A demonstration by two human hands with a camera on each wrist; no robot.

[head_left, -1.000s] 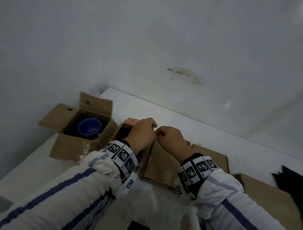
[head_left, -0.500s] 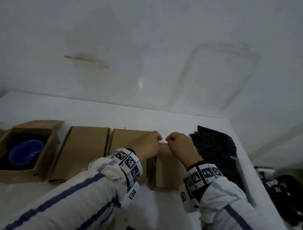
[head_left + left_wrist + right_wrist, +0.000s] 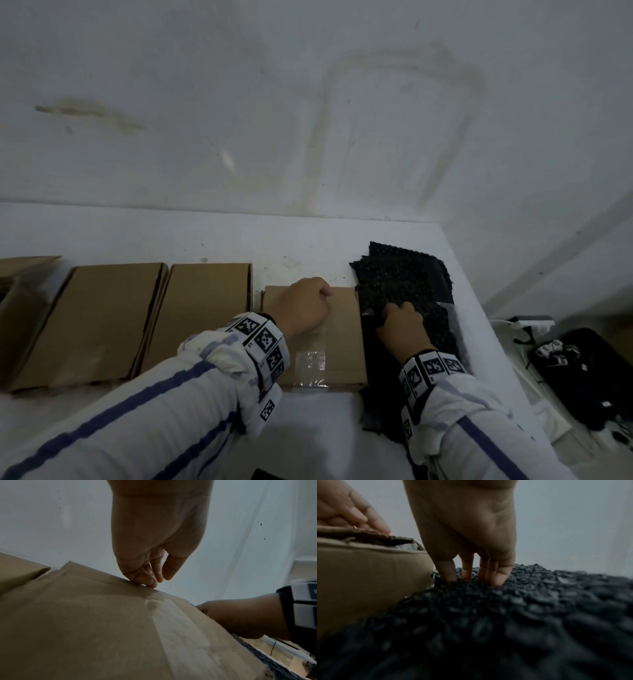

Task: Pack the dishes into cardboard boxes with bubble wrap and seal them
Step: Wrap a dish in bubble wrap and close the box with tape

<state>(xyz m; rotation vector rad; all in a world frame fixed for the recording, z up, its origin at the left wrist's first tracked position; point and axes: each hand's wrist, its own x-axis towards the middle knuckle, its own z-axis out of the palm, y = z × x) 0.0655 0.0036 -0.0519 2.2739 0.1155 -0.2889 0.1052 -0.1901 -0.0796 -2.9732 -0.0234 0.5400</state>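
Observation:
A closed cardboard box (image 3: 342, 335) with a strip of clear tape (image 3: 310, 366) lies in front of me. My left hand (image 3: 322, 296) rests on its top, its bent fingertips (image 3: 145, 580) pressing at the far edge where the tape (image 3: 180, 628) ends. A sheet of black bubble wrap (image 3: 407, 281) lies right of the box. My right hand (image 3: 399, 311) is on it, thumb and fingertips (image 3: 498, 578) pushed into the bubbles (image 3: 522, 608), holding nothing that I can see. The box side (image 3: 368, 577) stands just left of that hand.
Two more closed boxes (image 3: 96, 325) (image 3: 205, 315) lie in a row to the left, and part of an open box (image 3: 20, 274) shows at the far left. The white table (image 3: 308, 246) ends at the right, where dark gear (image 3: 582, 373) lies below. A wall stands behind.
My view has swung right along the row of boxes. My right hand has left the box top and dropped onto the black bubble wrap, while my left hand stays on the box.

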